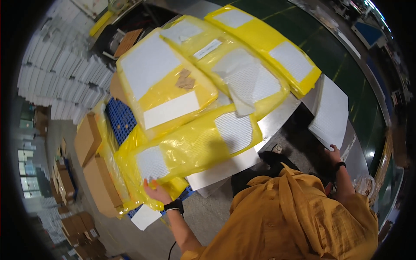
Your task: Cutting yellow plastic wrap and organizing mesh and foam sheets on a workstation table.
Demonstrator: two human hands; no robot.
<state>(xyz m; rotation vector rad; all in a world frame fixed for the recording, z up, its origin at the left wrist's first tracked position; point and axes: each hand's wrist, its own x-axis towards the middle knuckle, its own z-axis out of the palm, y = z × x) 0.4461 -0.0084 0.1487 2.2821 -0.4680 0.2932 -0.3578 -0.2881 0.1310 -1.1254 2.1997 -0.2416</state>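
Observation:
My left hand (157, 192) is at the near left corner of a long yellow plastic-wrapped package (186, 149). Its fingers are spread and touch or nearly touch the edge. White textured patches show at both ends of that package. On the right, my right hand (333, 157) is at the lower edge of a white textured sheet (331, 112), with the fingers closed at its rim; part of the grip is hidden. Whether it is a single sheet or a thin stack I cannot tell. A dark band is on each wrist.
More yellow-wrapped packages (264, 47) overlap on the far side, one bearing torn brown tape (185, 79). A green conveyor belt (346, 80) runs behind at right. Open cardboard boxes (102, 180), a blue plastic pallet (119, 118) and tall stacks of white sheets (65, 71) stand at left.

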